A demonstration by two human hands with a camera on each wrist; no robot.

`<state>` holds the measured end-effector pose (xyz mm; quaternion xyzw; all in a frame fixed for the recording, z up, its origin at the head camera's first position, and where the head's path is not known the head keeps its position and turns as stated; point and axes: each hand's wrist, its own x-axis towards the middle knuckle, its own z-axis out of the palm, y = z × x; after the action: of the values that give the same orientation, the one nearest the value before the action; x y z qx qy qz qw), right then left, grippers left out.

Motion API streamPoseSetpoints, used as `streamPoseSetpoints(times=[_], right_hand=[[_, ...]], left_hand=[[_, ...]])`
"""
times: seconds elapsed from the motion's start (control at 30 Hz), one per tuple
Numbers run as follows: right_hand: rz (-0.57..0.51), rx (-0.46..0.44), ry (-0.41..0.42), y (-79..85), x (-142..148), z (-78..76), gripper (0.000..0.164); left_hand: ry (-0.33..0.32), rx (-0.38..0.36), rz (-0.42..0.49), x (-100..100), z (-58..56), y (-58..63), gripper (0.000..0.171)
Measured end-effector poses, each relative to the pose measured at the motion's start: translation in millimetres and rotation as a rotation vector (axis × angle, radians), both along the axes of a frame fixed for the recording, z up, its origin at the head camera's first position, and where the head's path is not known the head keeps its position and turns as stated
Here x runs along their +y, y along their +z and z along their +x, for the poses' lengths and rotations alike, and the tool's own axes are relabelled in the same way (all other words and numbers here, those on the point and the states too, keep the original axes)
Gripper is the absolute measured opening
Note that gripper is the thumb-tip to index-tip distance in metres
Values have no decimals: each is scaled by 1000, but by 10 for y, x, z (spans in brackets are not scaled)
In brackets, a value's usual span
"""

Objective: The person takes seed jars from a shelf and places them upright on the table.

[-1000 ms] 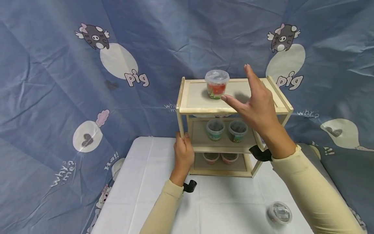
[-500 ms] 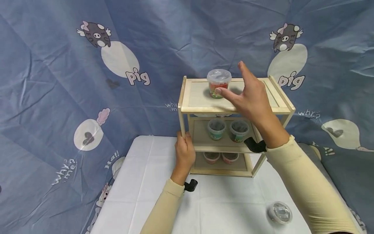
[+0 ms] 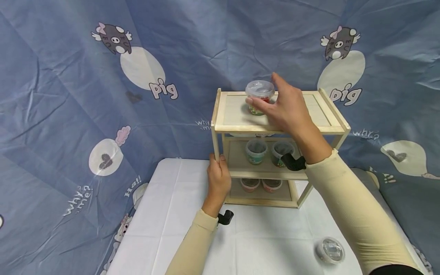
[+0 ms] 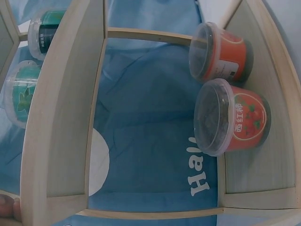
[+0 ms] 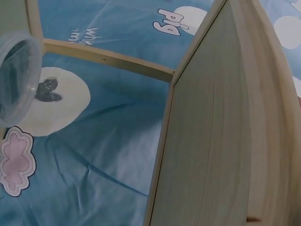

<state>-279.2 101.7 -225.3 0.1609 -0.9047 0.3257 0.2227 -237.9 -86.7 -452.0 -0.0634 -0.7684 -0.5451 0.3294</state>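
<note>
A small wooden three-tier shelf (image 3: 232, 118) stands on the white table. My left hand (image 3: 218, 181) grips its left front post, fingers partly hidden behind the post. On the top tier is a clear-lidded plastic tub (image 3: 260, 88) with a red and green label. My right hand (image 3: 290, 109) reaches around this tub from the right, thumb across its front and fingers extended beside the lid; whether they touch it I cannot tell. Two green-labelled tubs (image 3: 256, 152) sit on the middle tier. Two red tubs with tomato pictures (image 4: 249, 117) stand on the bottom tier.
Another lidded tub (image 3: 330, 250) lies on the white table (image 3: 172, 217) at the front right, below my right forearm. A blue printed cloth (image 3: 192, 57) hangs behind the shelf and down the left side.
My right hand has moved left, bringing its thumb in front of the top tub and its fingers close to the lid. The left hand keeps its hold on the post.
</note>
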Motion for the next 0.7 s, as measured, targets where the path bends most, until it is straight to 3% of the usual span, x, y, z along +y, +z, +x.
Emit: streamPoseSetpoints(times=[0.13,0.37,0.7], right_hand=[[3,-17,-3,-5,-30,-23,83],[42,-78,-30,11,-56,-39,91],[54,-85,-21,76,-55,-60,82]], left_hand=[[-6,-6,0,3,6,-2,25],[12,-2,-10,2,3,-14,24],[6,11,-11,3,-4,-8,23]])
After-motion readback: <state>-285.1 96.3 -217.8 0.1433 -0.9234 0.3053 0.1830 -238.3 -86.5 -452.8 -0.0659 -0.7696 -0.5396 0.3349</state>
